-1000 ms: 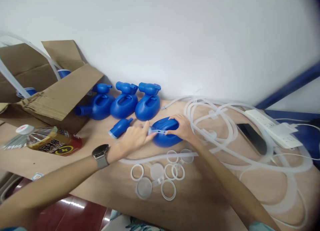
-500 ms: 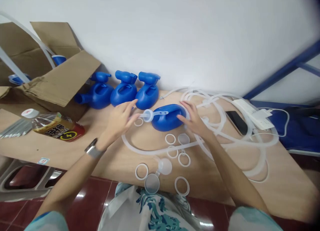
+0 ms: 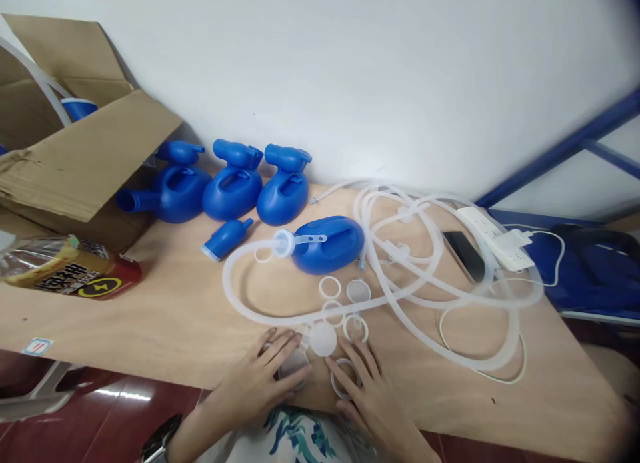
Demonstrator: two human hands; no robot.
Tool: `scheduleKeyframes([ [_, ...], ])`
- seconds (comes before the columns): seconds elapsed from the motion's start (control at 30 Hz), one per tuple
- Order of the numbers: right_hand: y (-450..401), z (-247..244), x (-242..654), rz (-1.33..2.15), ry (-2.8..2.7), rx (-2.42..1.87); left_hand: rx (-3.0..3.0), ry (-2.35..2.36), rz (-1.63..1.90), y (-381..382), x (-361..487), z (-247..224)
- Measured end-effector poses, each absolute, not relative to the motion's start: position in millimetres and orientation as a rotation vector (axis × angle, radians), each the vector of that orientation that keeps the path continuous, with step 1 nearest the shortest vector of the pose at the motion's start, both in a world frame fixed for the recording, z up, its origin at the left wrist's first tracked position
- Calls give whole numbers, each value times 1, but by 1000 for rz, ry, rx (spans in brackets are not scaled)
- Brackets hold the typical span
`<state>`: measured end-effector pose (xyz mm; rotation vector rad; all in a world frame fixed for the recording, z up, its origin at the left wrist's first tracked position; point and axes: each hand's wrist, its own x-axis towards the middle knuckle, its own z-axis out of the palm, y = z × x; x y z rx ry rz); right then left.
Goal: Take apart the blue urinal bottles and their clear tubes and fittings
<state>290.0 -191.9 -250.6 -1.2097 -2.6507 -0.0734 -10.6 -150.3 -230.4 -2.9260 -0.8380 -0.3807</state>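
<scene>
My left hand [image 3: 267, 376] rests at the table's front edge, fingers spread over a clear round cap and a ring, holding nothing. To its right, my right hand [image 3: 367, 389] lies with fingers apart over a white ring [image 3: 345, 378]. A translucent disc [image 3: 323, 339] sits between the hands. Beyond them are more white rings [image 3: 330, 287] and a grey-looking cap [image 3: 359, 290]. A blue bottle [image 3: 330, 244] lies farther back, with a white strap and cap [image 3: 284, 243] at its mouth, joined to a clear tube [image 3: 235, 303].
Several blue bottles [image 3: 233, 193] stand by the wall, and a blue spout piece [image 3: 227, 239] lies before them. At left are a cardboard box [image 3: 90, 156] and a drink bottle [image 3: 70, 269]. Coiled tubing, a phone [image 3: 465, 255] and a power strip [image 3: 495, 236] are at right.
Both hands have moved from around the blue bottle to the rings and caps at the front edge. The blue spout piece now shows on the table. The view has shifted slightly.
</scene>
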Motion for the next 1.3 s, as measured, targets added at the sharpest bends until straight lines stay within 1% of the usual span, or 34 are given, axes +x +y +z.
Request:
scheduleKeyframes([
  [0.1, -175, -241, 283, -63, -2652, -1244, -2906, -888, -338, -139, -9, -229],
  [0.27, -132, -237, 282, -4, -2605, -1314, -2960, -805, -348, -127, -7, -230],
  [0.37, -105, -235, 287, -91, -2645, -1254, -3009, -716, -300, -115, -14, -231],
  [0.47, -87, -229, 287, -196, -2686, -1212, -2976, -730, -279, -96, -27, -233],
  [0.73, -51, -227, 268, -229, -2581, -1408, -2996, -659, -335, -63, -38, -238],
  [0.9, -33, -220, 259, -447, -2412, -1420, -3037, -646, -343, -49, -28, -242],
  [1.1, -30, -181, 265, -681, -2192, -1134, -3003, -672, -399, -17, -23, -245],
  [1.2, -34, -169, 272, -667, -2212, -1006, -2961, -815, -438, 1, -25, -245],
  [1.3, -37, -171, 280, -549, -2341, -930, -2822, -1291, -589, 16, -30, -250],
])
